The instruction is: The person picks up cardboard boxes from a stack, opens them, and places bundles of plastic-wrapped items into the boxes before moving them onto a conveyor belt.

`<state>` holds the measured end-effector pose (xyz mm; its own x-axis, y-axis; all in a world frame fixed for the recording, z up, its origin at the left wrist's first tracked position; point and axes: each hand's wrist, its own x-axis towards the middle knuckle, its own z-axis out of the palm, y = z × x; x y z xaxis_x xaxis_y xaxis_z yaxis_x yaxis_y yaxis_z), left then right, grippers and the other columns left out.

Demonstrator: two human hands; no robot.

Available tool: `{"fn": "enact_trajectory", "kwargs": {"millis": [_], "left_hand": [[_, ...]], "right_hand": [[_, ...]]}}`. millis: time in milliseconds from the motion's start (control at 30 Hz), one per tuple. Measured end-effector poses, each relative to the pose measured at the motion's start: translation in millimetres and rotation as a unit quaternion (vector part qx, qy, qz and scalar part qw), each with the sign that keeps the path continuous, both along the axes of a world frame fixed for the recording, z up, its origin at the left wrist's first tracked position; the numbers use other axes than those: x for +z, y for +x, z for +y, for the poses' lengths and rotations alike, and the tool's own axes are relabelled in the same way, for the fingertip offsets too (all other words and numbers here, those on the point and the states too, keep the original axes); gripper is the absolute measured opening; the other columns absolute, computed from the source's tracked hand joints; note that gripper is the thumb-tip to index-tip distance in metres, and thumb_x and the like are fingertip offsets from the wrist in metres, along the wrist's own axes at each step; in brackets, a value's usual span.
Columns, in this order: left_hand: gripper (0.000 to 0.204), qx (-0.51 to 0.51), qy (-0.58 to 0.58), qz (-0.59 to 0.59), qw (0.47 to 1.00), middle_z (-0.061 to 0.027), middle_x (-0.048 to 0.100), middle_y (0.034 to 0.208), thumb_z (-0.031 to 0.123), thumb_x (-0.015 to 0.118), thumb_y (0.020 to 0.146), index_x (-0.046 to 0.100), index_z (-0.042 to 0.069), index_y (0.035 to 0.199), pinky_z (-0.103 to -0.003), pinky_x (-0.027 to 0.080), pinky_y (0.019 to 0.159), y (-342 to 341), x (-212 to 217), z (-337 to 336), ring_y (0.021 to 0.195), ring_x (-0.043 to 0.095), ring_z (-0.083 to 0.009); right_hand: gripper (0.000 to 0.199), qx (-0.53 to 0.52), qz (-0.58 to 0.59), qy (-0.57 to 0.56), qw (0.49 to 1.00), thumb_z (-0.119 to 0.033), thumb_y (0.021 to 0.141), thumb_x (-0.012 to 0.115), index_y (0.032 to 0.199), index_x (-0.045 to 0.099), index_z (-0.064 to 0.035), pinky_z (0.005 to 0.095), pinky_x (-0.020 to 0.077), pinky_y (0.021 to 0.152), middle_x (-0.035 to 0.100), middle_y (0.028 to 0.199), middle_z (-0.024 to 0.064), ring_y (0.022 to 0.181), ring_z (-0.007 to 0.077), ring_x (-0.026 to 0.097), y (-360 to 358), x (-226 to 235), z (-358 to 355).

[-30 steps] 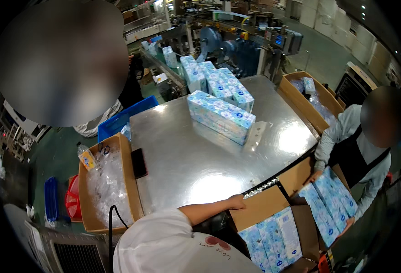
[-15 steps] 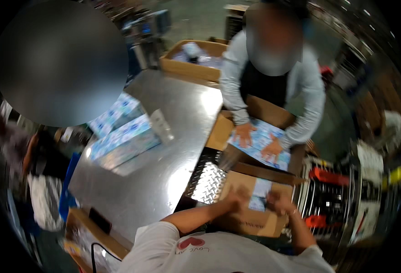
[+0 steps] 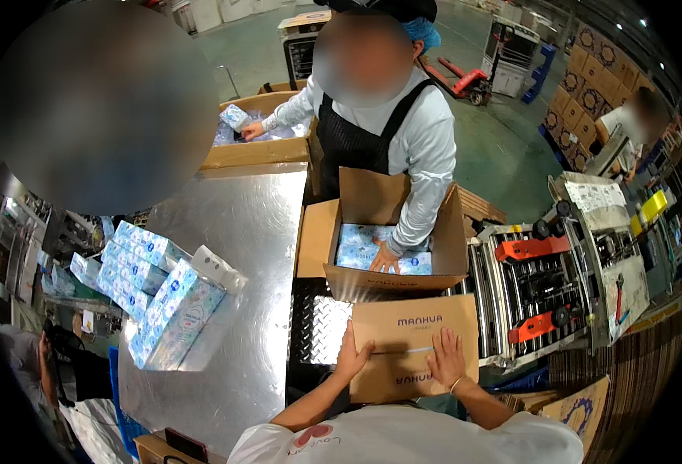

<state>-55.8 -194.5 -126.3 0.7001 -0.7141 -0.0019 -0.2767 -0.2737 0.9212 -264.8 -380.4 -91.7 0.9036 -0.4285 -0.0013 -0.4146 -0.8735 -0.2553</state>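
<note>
Right in front of me is a brown cardboard carton [image 3: 403, 340], its two top flaps folded down and meeting at a narrow pale slit. My left hand [image 3: 354, 353] rests against the carton's left edge, fingers stretched along it and thumb apart. On the right flap lies my right hand [image 3: 447, 358], flat with spread fingers. Just beyond, an open carton [image 3: 391, 288] holds blue-and-white printed packs [image 3: 355, 246]. A co-worker's hand [image 3: 387, 257] presses on these packs, while the co-worker's other hand [image 3: 252, 131] reaches into a box at the back.
A metal table [image 3: 259, 255] at left carries several blue-and-white packs [image 3: 174, 317]. The back box [image 3: 259, 151] holds clear plastic and a small pack. To the right stands a roller conveyor [image 3: 495, 309] with red parts [image 3: 538, 247]. Flat cardboard sheets [image 3: 619, 379] are stacked at lower right.
My carton's flaps have come down, covering the packs that showed between them. My hands now rest on it. The co-worker has moved one hand from the packs to the back box.
</note>
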Motion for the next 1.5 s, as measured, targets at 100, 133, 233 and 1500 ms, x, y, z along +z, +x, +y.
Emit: {"fn": "enact_trajectory", "kwargs": {"millis": [100, 133, 233, 1500], "left_hand": [[0.075, 0.011, -0.001, 0.034, 0.999, -0.0297, 0.035, 0.125, 0.036, 0.052, 0.084, 0.015, -0.007, 0.133, -0.040, 0.032, 0.095, 12, -8, -9, 0.113, 0.039, -0.0405], [0.075, 0.014, -0.003, 0.041, 0.999, -0.0299, 0.035, 0.125, 0.037, 0.051, 0.084, 0.016, -0.007, 0.133, -0.040, 0.032, 0.095, 11, -7, -12, 0.113, 0.039, -0.0407], [0.073, 0.026, 0.009, 0.046, 0.999, -0.0293, 0.036, 0.124, 0.036, 0.051, 0.084, 0.017, -0.007, 0.133, -0.040, 0.032, 0.095, 8, 5, -11, 0.113, 0.039, -0.0404], [0.051, -0.189, 0.101, 0.130, 0.968, -0.0228, 0.053, 0.109, 0.043, 0.034, 0.090, 0.044, 0.001, 0.117, -0.038, 0.037, 0.092, -188, -55, -429, 0.103, 0.050, -0.0332]], "right_hand": [[0.052, -0.193, -0.092, -0.003, 0.977, -0.027, 0.086, 0.045, 0.128, 0.032, 0.0022, 0.0523, 0.0188, 0.100, 0.031, 0.130, 0.0279, 0.122, 0.0410, 0.027, 0, -28, -21], [0.051, -0.289, -0.143, -0.009, 0.946, -0.026, 0.087, 0.044, 0.127, 0.032, 0.0023, 0.0514, 0.0217, 0.099, 0.034, 0.127, 0.0280, 0.119, 0.0407, 0.031, 3, -32, -32], [0.047, -0.445, -0.052, 0.033, 0.893, -0.025, 0.087, 0.045, 0.124, 0.035, 0.0021, 0.0475, 0.0303, 0.092, 0.045, 0.114, 0.0258, 0.106, 0.0394, 0.042, 20, -15, -40], [0.059, -0.171, -0.200, -0.073, 0.962, -0.013, 0.075, 0.055, 0.127, 0.033, 0.0075, 0.0470, 0.0222, 0.103, 0.033, 0.132, 0.0259, 0.122, 0.0401, 0.032, -83, -16, -204]]}}
